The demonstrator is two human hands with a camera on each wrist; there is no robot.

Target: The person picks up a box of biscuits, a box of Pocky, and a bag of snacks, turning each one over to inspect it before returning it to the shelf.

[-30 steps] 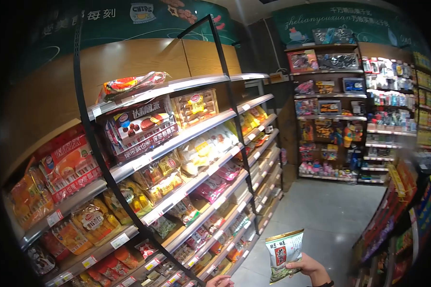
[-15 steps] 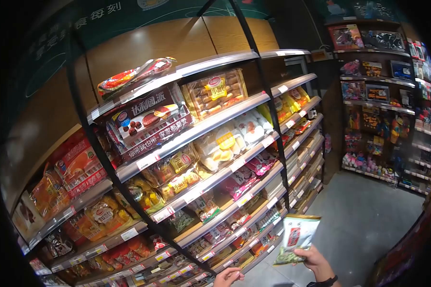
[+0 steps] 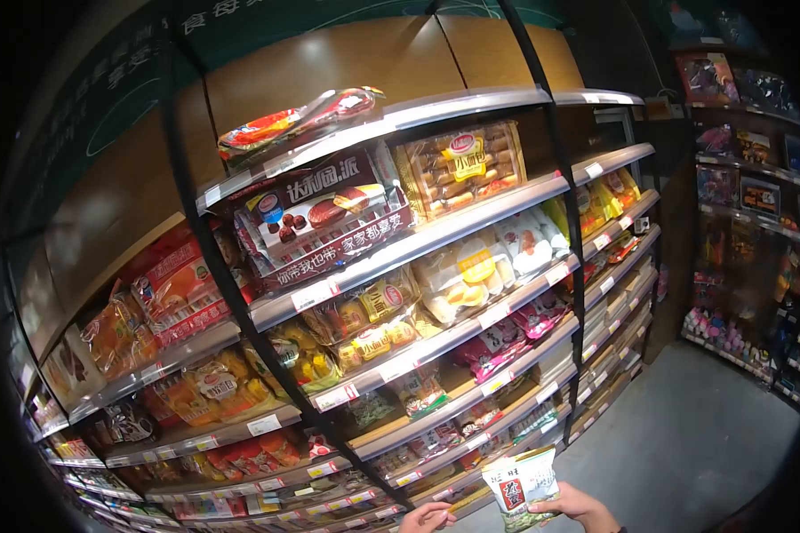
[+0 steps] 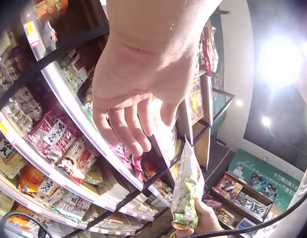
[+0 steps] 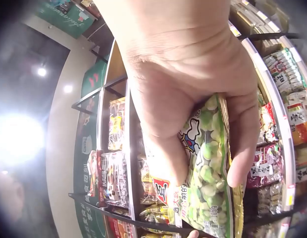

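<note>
In my right hand (image 3: 580,509) I hold a small white and green snack bag (image 3: 517,490) with a red label, at the bottom of the head view. The right wrist view shows the thumb on one face of the bag (image 5: 208,168) and fingers around its gold edge; green beans or peas are pictured on it. My left hand (image 3: 427,518) is a little to the left of the bag, holding nothing. Its fingers (image 4: 135,124) hang loosely bent in the left wrist view, in front of the shelves.
A long shelf unit (image 3: 471,226) of packaged snacks runs along the left, with a large brown box-like pack (image 3: 333,209) and a tray of small breads (image 3: 462,164). Grey floor (image 3: 676,444) lies to the right. More racks of goods (image 3: 742,195) stand at the back right.
The view has swung left, so the shelves appear further right and the back racks move toward the right edge. The bag sits lower in view, still in my right hand.
</note>
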